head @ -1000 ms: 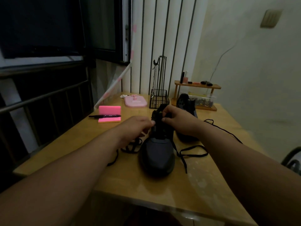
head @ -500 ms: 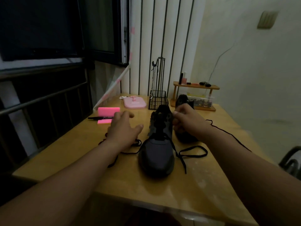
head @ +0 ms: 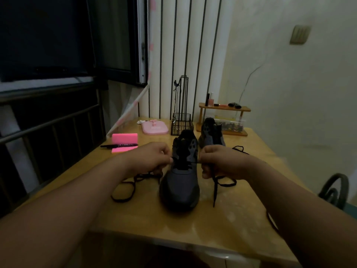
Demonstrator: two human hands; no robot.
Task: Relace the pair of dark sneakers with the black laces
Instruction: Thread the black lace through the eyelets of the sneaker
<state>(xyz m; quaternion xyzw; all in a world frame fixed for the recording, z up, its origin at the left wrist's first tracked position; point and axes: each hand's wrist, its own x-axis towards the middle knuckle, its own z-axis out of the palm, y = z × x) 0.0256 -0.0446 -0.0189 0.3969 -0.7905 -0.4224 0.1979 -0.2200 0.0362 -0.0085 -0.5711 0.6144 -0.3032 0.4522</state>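
The thumb and forefinger of the left hand [head: 154, 159] are pressed together on the black lace [head: 193, 162] at the left edge of the near sneaker [head: 180, 187], with the other fingers curled under. Across from it, the right hand [head: 219, 164] pinches the same lace at the shoe's right edge, its fingers bunched round the strand. Between the two pinches a short stretch of lace runs straight across the front of the sneaker, low down towards the toe. Which holes it passes through is too dark to make out. From under the right hand the loose end drops to the table [head: 237, 219] and lies in a loop beside the shoe, its tip pointing toward the person. On the left, the other end trails in slack curls on the tabletop.

The near sneaker stands upright on its sole in the middle of the table, toe toward the person. The second sneaker [head: 211, 136] stands just behind it to the right, and another lace [head: 239, 149] lies on the wood beside that one. Farther back are a wire basket [head: 181, 126], a pink dish [head: 154, 128] and a small wooden shelf [head: 225, 109]. At the left a black pen [head: 118, 145] lies across a pink pad of notes [head: 124, 140].
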